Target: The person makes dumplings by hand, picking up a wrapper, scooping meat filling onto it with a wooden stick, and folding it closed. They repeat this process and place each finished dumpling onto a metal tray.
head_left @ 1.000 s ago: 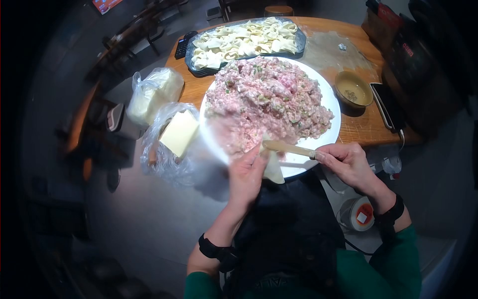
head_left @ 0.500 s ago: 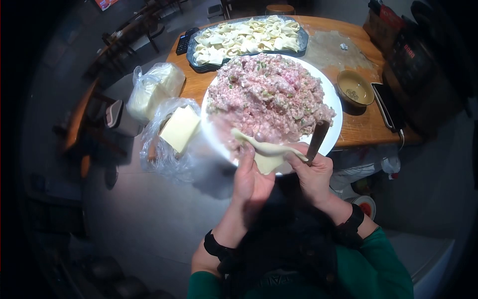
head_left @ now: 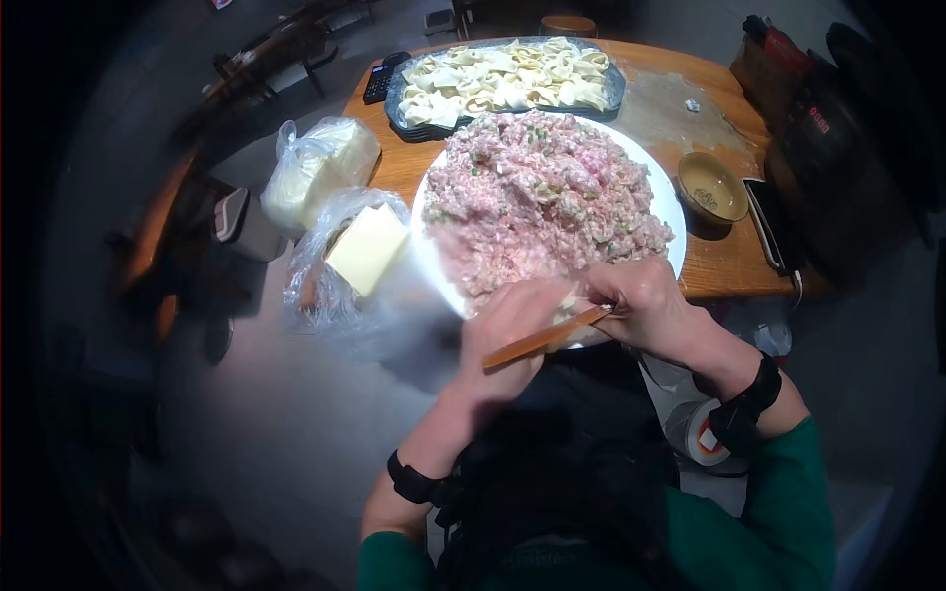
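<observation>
Over the near rim of a big white plate (head_left: 674, 212) heaped with pink minced filling (head_left: 552, 197), my two hands are close together. Curled fingers of my left hand (head_left: 507, 320) close around a pale wonton (head_left: 567, 313), mostly hidden between the hands. My right hand (head_left: 641, 295) pinches at the wonton's other side. It also keeps hold of a flat wooden stick (head_left: 537, 343), which points left across the front of my left hand. Left of the plate, a stack of square wrappers (head_left: 367, 248) lies in an opened plastic bag (head_left: 320, 271).
A tray (head_left: 621, 94) of folded wontons (head_left: 507, 74) stands at the back. Behind the wrappers sits another full plastic bag (head_left: 320, 167). To the right are a small brown bowl (head_left: 711, 189), a phone (head_left: 771, 225) with a cable and a dark appliance (head_left: 828, 158).
The stretched wrapper has been folded up between my hands, which have drawn together. The stick has swung from upright to pointing left. The view has shifted slightly.
</observation>
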Tool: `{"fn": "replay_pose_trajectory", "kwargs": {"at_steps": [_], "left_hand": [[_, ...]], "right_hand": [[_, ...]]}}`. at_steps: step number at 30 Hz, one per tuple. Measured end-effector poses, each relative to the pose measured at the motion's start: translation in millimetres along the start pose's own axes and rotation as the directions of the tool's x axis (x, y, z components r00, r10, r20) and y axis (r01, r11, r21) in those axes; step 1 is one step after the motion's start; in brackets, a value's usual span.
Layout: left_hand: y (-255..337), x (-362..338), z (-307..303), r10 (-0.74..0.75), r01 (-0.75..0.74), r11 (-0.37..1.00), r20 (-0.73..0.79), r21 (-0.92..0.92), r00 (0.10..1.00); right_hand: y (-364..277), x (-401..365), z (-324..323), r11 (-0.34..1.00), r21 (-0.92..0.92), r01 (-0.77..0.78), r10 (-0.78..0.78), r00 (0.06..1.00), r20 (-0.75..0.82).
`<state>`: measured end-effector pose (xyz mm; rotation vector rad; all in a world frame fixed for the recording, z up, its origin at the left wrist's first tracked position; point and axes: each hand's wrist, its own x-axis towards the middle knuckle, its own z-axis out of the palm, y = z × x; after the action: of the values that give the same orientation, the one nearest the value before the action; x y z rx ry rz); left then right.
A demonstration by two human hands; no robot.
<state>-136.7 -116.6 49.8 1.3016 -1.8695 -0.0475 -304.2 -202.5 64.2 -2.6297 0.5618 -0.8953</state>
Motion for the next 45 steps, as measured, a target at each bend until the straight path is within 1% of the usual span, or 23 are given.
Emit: {"fn": "replay_pose_trajectory", "kwargs": {"at_steps": [2, 3, 4, 5, 6, 7, 9, 12, 18, 22, 24, 26, 27, 28, 29, 30, 31, 33, 37, 39, 41, 43, 45], "left_hand": [[-9, -2, -9, -0.001, 0.002, 1.0, -0.02, 0.013, 1.0], [-14, -1, -17, -0.01, 0.011, 0.999, -0.022, 0.039, 1.0], [-21, 2, -26, -0.076, 0.079, 0.997, -0.133, 0.018, 0.988], [-29, 6, -36, -0.137, 0.138, 0.99, -0.241, -0.013, 0.961], [-50, 6, -48, -0.15, 0.182, 0.978, -0.27, 0.099, 0.951], [-76, 0, -61, -0.161, 0.228, 0.952, -0.301, 0.204, 0.94], [-114, -9, -80, -0.246, 0.319, 0.843, -0.216, 0.433, 0.945], [-126, -8, -88, -0.292, 0.29, 0.754, -0.095, 0.59, 0.952], [-136, -2, -82, -0.234, 0.164, 0.677, -0.002, 0.717, 0.972], [-142, 0, -88, -0.295, 0.232, 0.667, -0.035, 0.708, 0.955], [-154, -1, -103, -0.554, 0.606, 0.714, -0.246, 0.351, 0.795], [-213, -22, -118, -0.561, 0.552, 0.822, -0.352, -0.137, 0.749], [-162, 1, -120, -0.795, 0.563, 0.602, -0.361, -0.567, 0.487], [-171, -3, -139, -0.793, 0.5, 0.565, -0.266, -0.656, 0.548], [-161, 2, -149, -0.816, 0.386, 0.471, -0.226, -0.793, 0.533], [-191, -17, -168, -0.749, 0.212, 0.327, -0.116, -0.921, 0.652], [-171, -1, -170, -0.892, 0.147, 0.277, -0.198, -0.95, 0.406], [-149, 1, -177, -0.856, 0.067, 0.191, -0.133, -0.979, 0.5], [-113, -22, -163, -0.853, -0.008, 0.146, -0.13, -0.989, 0.505], [-83, -38, -149, -0.69, -0.062, -0.271, 0.149, -0.961, 0.709], [-80, -64, -132, -0.655, -0.125, -0.39, 0.179, -0.912, 0.734], [-53, -81, -111, -0.791, -0.057, -0.33, 0.242, -0.942, 0.562], [-33, -96, -91, -0.806, 0.069, -0.338, 0.327, -0.939, 0.494]], "right_hand": [[10, 19, -9, 0.984, 0.052, -0.172, 0.171, 0.985, 0.024], [15, 37, -13, 0.857, 0.214, -0.469, 0.479, 0.878, 0.005], [29, 55, -23, 0.779, 0.246, -0.577, 0.602, 0.798, -0.035], [47, 69, -30, 0.717, 0.48, -0.506, 0.624, 0.772, -0.118], [46, 84, -48, 0.72, 0.349, -0.6, 0.678, 0.716, -0.167], [68, 88, -48, 0.763, 0.452, -0.462, 0.605, 0.756, -0.248], [72, 87, -47, 0.755, 0.53, -0.386, 0.577, 0.775, -0.258], [41, 61, -32, 0.675, 0.616, -0.406, 0.568, 0.819, -0.083], [13, -5, -20, 0.665, 0.54, -0.516, 0.521, 0.838, 0.16], [-3, -26, -32, 0.669, 0.499, -0.55, 0.505, 0.83, 0.238], [-1, -40, -29, 0.753, 0.446, -0.485, 0.451, 0.873, 0.187], [-1, -47, -29, 0.806, 0.379, -0.455, 0.414, 0.891, 0.188], [-2, -50, -30, 0.856, 0.31, -0.413, 0.368, 0.909, 0.194], [-3, -51, -28, 0.904, 0.243, -0.352, 0.32, 0.934, 0.161], [-3, -51, -27, 0.901, 0.232, -0.365, 0.335, 0.929, 0.161], [-3, -51, -26, 0.955, 0.131, -0.268, 0.25, 0.958, 0.138], [-3, -52, -24, 0.986, 0.026, -0.163, 0.159, 0.979, 0.126], [-3, -52, -16, 0.992, -0.043, -0.12, 0.122, 0.991, 0.052], [-1, -43, -6, 0.982, -0.181, -0.062, 0.082, 0.991, 0.108], [-1, -42, -5, 0.97, -0.238, -0.046, 0.084, 0.985, 0.154], [-3, -41, -9, 0.965, -0.261, -0.029, 0.101, 0.958, 0.269], [-10, -39, -19, 0.971, -0.237, -0.044, 0.105, 0.963, 0.249], [-11, -39, -19, 0.976, -0.21, -0.059, 0.11, 0.966, 0.235]]}}
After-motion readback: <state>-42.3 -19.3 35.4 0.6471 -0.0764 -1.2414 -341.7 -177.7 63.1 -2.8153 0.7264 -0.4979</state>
